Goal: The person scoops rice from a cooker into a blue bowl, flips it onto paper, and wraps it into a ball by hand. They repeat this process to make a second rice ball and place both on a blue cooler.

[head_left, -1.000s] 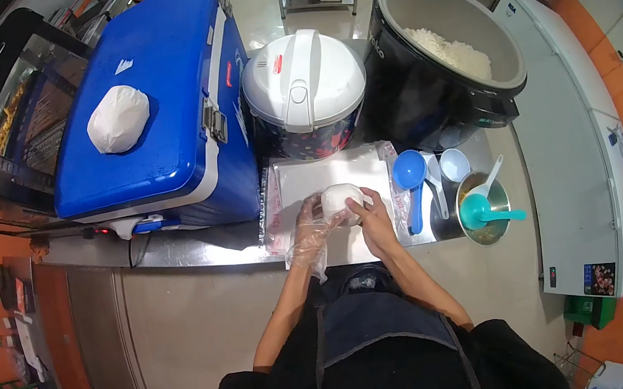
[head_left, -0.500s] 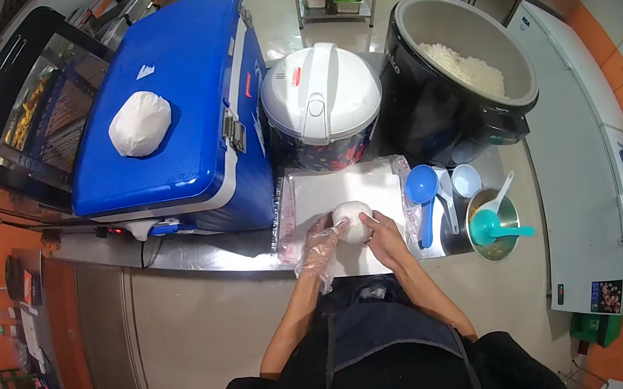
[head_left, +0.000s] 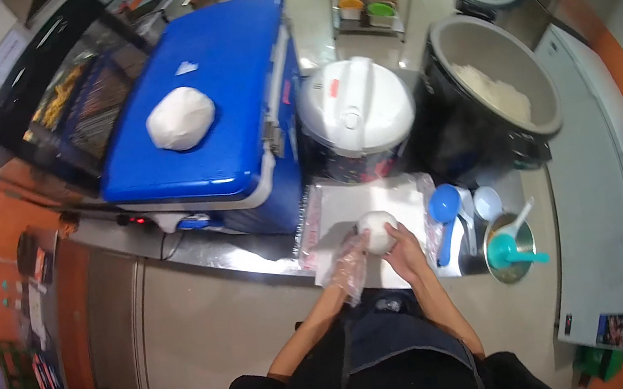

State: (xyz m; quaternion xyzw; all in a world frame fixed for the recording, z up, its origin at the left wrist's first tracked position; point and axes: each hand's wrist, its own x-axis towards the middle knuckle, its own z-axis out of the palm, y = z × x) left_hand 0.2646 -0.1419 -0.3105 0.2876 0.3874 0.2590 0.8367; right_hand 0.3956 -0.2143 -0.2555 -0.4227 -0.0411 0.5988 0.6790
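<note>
A round white bundle (head_left: pixel 378 233) is held between both hands above white paper sheets (head_left: pixel 335 211) on the metal counter. My left hand (head_left: pixel 350 263), in a clear plastic glove, closes on the bundle's left side. My bare right hand (head_left: pixel 405 253) grips it from the right. Another white wrapped bundle (head_left: pixel 181 118) rests on the blue cooler box (head_left: pixel 220 52). Right of the paper lie a blue ladle (head_left: pixel 443 205) and a small white cup-shaped scoop (head_left: pixel 487 202).
A lidded white rice cooker (head_left: pixel 356 107) stands behind the paper. Right of it is an open black cooker (head_left: pixel 444 117) holding rice. A steel bowl (head_left: pixel 513 269) with a teal ladle sits at the counter's right end. A glass display case (head_left: pixel 73 95) stands at the left.
The camera view has shifted, so the whole scene appears further right and lower. Both hands remain on the white bundle, with slight changes in finger position.
</note>
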